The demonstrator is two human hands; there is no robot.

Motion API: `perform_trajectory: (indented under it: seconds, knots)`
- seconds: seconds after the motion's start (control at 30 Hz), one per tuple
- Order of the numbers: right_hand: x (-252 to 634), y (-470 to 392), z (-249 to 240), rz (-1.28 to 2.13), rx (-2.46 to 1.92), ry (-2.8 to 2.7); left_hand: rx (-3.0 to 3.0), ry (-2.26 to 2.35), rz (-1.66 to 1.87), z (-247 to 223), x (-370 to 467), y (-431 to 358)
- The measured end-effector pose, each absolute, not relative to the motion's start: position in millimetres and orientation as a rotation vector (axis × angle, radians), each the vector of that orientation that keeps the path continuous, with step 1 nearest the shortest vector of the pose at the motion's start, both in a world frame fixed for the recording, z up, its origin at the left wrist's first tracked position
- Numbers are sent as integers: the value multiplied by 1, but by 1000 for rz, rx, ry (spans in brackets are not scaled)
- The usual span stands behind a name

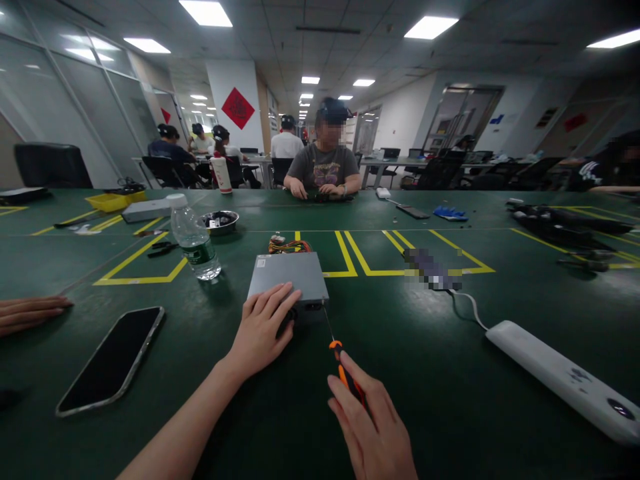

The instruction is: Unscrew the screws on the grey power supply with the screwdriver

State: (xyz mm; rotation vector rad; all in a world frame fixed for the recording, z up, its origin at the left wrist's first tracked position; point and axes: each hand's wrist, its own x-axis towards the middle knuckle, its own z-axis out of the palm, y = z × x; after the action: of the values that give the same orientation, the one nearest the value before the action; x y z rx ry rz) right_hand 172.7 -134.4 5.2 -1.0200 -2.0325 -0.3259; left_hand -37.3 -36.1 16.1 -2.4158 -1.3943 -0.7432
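Observation:
A grey computer power supply [289, 273] lies flat on the green table, its socket side facing me and a bundle of coloured cables [290, 246] at its far side. My left hand [265, 327] grips its near left corner, fingers spread over the top and thumb down by the front face. In my right hand [373, 413] is a screwdriver [337, 348] with an orange and black handle, the fingers closed around it. Its thin shaft points away from me, and the tip meets the front face near the right corner, by the socket.
A phone [113, 360] lies left of my arm, with another person's hand [33, 313] beyond it. A water bottle [195, 240] and a metal bowl [220, 221] stand farther back. To the right lies a white power bank-like device [560, 377] with a cable. A person [325, 160] sits opposite.

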Motion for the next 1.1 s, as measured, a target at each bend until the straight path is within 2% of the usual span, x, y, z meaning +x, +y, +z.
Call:
perform_trajectory:
  seconds: [0.23, 0.53, 1.1]
  knots:
    - [167, -138, -9, -214, -1161, -1910, -2397, -1383, -769, 15, -36, -35]
    - [172, -134, -1, -394, -1090, -1979, -2410, -1407, -740, 15, -37, -36]
    - [180, -131, 6, -455, -1097, -1918, -2405, -1388, -772, 14, -37, -35]
